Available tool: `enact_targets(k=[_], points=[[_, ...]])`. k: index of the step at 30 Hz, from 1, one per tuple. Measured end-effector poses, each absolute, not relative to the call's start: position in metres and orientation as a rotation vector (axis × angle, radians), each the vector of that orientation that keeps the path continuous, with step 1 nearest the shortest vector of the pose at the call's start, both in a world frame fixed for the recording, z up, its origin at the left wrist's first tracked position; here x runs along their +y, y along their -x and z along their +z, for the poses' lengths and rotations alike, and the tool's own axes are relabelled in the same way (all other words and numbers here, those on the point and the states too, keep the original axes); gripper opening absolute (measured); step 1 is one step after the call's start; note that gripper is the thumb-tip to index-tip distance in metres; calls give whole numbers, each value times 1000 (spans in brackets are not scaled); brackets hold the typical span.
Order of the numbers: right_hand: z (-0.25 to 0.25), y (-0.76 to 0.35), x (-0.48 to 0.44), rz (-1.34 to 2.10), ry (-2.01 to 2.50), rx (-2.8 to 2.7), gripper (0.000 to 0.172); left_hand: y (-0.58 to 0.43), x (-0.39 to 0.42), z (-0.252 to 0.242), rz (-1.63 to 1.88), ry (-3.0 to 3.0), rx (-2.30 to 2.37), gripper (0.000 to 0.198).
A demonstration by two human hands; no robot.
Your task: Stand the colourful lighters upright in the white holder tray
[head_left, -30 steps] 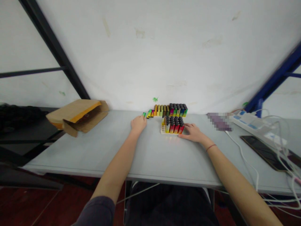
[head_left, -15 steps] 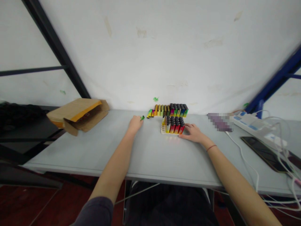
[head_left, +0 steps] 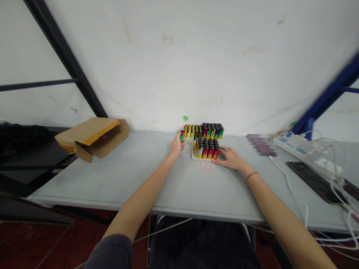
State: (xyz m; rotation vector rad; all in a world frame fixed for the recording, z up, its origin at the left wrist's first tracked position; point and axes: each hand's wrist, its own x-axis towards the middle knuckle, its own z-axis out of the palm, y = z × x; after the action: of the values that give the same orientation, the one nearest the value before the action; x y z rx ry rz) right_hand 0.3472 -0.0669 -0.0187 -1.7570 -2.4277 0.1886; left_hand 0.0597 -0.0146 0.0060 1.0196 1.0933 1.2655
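Observation:
My left hand is closed around a green lighter, just left of the back row of lighters. Fingers hide part of that lighter. Upright lighters with black tops, red and yellow in front, fill most of a white tray; slots at its left end hold none. My right hand rests on the table with thumb and fingers about the tray's right end, steadying it. Behind the tray stand more lighters in mixed colours, beside yellow and orange ones.
An open brown paper bag lies on the left of the grey table. At the right are a power strip with white cables, a dark phone and a blurred-out purple item. A white wall stands behind.
My left hand has moved right, carrying the green lighter up to the back row, and now covers the spot where loose lighters lay. My right hand has stayed at the tray.

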Motion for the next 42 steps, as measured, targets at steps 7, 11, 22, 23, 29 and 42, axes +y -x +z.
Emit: enact_targets(k=[7,11,22,23,29,42], points=[[-17,-345,-67,198,1791,-2419,86,-70,-27,13,1227,-808,1009,52],[-19,-348,-66,200,1754,-2413,83,-70,-26,10,1207,-779,983,51],[-23,-350,-64,189,1736,-2411,85,-66,-24,4,1270,-796,1042,57],[-23,-350,-64,186,1735,-2411,84,-66,-24,4,1282,-784,1041,57],[-24,-351,-63,189,1719,-2420,84,-66,-25,5,1266,-743,1057,57],[-23,-352,-63,190,1694,-2434,83,-68,-23,3,1247,-754,1019,54]])
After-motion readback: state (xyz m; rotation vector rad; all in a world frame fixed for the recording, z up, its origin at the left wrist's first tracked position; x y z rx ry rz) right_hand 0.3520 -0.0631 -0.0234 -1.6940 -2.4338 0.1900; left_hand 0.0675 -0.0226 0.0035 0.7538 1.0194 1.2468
